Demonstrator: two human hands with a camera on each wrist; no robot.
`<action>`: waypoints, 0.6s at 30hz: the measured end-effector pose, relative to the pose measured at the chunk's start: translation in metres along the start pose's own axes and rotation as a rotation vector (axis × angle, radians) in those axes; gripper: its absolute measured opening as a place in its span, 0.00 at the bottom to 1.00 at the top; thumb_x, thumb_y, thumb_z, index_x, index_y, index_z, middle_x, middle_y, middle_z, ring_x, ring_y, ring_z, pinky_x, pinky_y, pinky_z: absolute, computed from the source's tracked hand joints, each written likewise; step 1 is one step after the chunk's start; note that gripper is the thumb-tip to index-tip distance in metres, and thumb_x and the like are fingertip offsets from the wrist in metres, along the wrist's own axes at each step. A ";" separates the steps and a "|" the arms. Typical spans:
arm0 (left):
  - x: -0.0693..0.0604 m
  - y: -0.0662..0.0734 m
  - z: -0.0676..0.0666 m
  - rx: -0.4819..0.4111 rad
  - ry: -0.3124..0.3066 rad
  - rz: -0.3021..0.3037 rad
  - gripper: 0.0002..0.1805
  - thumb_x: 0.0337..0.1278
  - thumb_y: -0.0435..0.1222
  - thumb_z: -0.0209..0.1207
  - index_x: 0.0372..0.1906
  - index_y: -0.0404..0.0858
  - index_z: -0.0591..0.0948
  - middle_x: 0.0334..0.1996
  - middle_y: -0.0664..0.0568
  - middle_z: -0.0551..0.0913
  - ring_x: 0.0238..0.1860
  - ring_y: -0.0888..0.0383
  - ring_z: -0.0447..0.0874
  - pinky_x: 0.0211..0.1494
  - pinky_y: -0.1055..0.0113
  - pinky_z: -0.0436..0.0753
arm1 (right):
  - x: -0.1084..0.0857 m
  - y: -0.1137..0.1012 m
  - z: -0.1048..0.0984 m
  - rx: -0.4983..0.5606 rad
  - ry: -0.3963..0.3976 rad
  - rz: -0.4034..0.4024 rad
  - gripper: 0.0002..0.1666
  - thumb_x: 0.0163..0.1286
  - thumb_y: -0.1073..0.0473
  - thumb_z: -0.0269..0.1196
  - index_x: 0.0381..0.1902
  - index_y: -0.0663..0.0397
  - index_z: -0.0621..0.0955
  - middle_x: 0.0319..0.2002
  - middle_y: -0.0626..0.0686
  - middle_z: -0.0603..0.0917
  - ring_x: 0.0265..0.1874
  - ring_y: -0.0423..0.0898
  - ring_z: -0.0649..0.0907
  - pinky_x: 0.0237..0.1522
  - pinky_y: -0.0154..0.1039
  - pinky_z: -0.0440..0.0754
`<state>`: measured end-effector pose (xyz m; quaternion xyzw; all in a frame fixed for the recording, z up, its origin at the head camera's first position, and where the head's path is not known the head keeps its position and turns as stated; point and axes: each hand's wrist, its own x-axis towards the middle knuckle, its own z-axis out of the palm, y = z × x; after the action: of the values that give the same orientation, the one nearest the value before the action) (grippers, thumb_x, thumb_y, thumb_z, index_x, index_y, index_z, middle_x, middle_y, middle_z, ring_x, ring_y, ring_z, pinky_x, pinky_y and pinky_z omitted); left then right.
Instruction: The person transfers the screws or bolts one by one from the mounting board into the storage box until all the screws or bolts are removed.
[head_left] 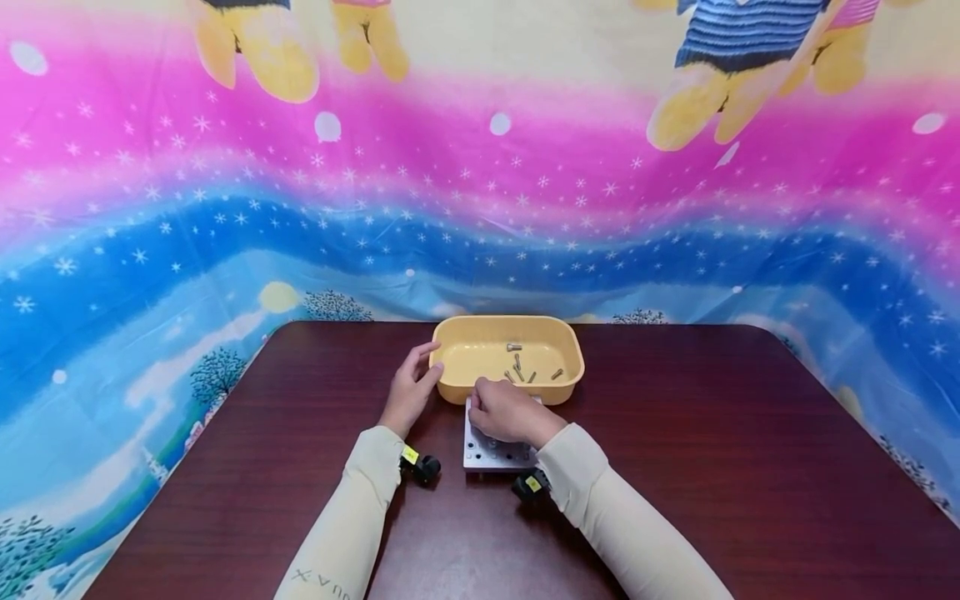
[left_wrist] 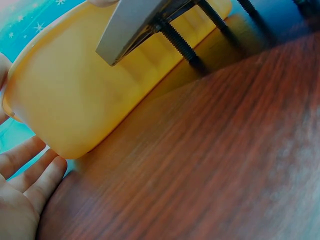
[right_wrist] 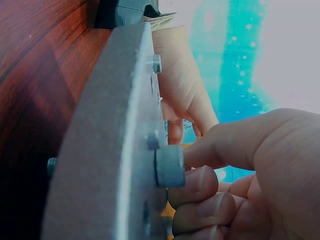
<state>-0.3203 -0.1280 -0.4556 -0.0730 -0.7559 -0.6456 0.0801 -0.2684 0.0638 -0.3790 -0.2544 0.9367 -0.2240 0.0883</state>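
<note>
A grey metal plate (head_left: 480,454) with rows of holes lies in front of a yellow plastic bin (head_left: 506,392). Over its far part, my right hand (head_left: 510,411) has curled fingers, with thumb and index finger pinching at the head of a socket-head screw (right_wrist: 170,166). Another screw (right_wrist: 157,63) stands in the plate farther along. My left hand (head_left: 408,390) rests at the bin's left end, its fingers (left_wrist: 47,182) extended beside the corner. Threaded screw ends (left_wrist: 175,40) stick out beneath the plate. The plate's far edge is hidden by my right hand in the head view.
Several loose screws (head_left: 517,367) lie inside the bin, mostly toward its right half. The dark red wooden table (head_left: 712,450) extends on both sides. A printed cloth (head_left: 465,183) hangs behind the table's back edge. Small black cameras sit at both wrists.
</note>
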 end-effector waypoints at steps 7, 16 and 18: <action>-0.012 0.025 -0.003 -0.009 -0.040 -0.006 0.25 0.68 0.38 0.55 0.68 0.40 0.69 0.66 0.39 0.68 0.68 0.44 0.64 0.68 0.50 0.65 | 0.001 0.000 0.001 0.001 -0.005 0.008 0.06 0.70 0.58 0.55 0.32 0.50 0.73 0.25 0.48 0.76 0.25 0.42 0.76 0.30 0.37 0.74; -0.014 0.031 -0.003 0.007 -0.040 0.008 0.26 0.68 0.40 0.55 0.68 0.39 0.69 0.66 0.38 0.69 0.68 0.43 0.65 0.68 0.51 0.64 | 0.001 0.000 0.000 -0.007 0.004 -0.009 0.06 0.72 0.57 0.54 0.33 0.49 0.72 0.25 0.48 0.76 0.25 0.42 0.76 0.30 0.37 0.74; -0.014 0.031 -0.003 0.002 -0.039 0.004 0.25 0.68 0.39 0.55 0.67 0.39 0.69 0.66 0.38 0.69 0.67 0.43 0.65 0.68 0.51 0.64 | 0.001 0.001 0.000 -0.009 0.011 -0.026 0.06 0.72 0.57 0.54 0.32 0.49 0.72 0.24 0.48 0.75 0.25 0.42 0.76 0.30 0.37 0.74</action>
<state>-0.3002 -0.1266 -0.4285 -0.0873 -0.7580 -0.6430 0.0667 -0.2696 0.0635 -0.3796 -0.2657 0.9348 -0.2222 0.0788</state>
